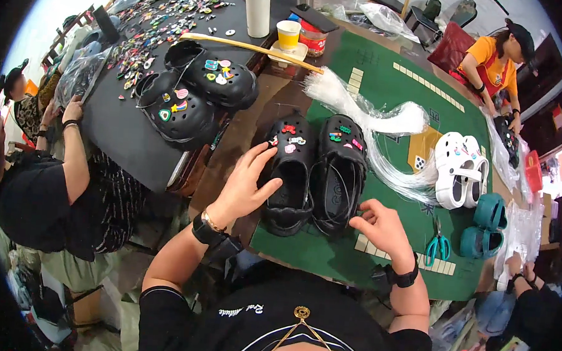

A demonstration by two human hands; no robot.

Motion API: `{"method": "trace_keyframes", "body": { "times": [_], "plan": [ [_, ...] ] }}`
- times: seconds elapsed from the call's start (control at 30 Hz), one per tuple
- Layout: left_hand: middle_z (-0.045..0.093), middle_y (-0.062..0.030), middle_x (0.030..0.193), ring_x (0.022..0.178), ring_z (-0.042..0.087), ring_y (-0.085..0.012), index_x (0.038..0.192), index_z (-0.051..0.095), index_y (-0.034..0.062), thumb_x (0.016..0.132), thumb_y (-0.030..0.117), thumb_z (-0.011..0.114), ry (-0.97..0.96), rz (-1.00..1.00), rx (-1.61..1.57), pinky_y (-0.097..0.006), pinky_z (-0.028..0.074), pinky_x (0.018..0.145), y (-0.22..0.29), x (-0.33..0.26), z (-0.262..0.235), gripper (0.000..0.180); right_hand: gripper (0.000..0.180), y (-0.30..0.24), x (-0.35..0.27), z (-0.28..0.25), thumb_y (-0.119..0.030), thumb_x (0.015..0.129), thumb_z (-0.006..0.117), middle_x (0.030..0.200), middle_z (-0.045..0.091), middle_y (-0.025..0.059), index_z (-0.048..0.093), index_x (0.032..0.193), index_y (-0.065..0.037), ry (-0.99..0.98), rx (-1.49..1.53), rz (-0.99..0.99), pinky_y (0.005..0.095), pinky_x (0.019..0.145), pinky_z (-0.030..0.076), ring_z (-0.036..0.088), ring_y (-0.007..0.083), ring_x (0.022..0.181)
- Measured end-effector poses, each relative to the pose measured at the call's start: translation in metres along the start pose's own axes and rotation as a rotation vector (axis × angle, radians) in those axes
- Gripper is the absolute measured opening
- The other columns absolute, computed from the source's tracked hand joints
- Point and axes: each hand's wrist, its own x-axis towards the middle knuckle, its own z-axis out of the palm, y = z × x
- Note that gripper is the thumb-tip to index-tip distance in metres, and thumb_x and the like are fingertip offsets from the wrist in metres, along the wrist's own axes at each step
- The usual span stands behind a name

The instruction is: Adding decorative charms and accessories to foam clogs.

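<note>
A pair of black clogs with colourful charms on their toes stands before me on a green mat (391, 272). My left hand (248, 183) is open, its fingers spread along the outer side of the left clog (287, 208); the fingertips reach the side near its toe. By the heel of the right clog (338, 185) is my right hand (382, 225), fingers loosely bent and thumb apart, holding nothing visible. Whether its thumb touches the clog I cannot tell. A bundle of thin white strands (390, 121) spreads over the mat beyond and beside the right clog.
Teal-handled scissors (438, 247), white clogs (450, 170) and teal clogs (481, 240) lie right. On the left table are black charmed clogs (182, 115), scattered charms (155, 29) and a white bottle (257, 10). A yellow cup (288, 36) stands behind. Other people work around.
</note>
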Motion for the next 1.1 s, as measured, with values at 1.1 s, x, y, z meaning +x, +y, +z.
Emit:
{"method": "trace_keyframes", "body": {
  "times": [1.1],
  "plan": [
    [0.06, -0.0134, 0.105, 0.097, 0.059, -0.0319, 0.115, 0.059, 0.0042, 0.079, 0.041, 0.075, -0.184, 0.112, 0.07, -0.041, 0.043, 0.088, 0.026, 0.012, -0.003, 0.054, 0.033, -0.021, 0.056, -0.016, -0.014, 0.081, 0.069, 0.104, 0.059, 0.013, 0.06, 0.111, -0.002, 0.451, 0.132, -0.252, 0.0337, 0.073, 0.049, 0.061, 0.0233, 0.088]
  ]
}}
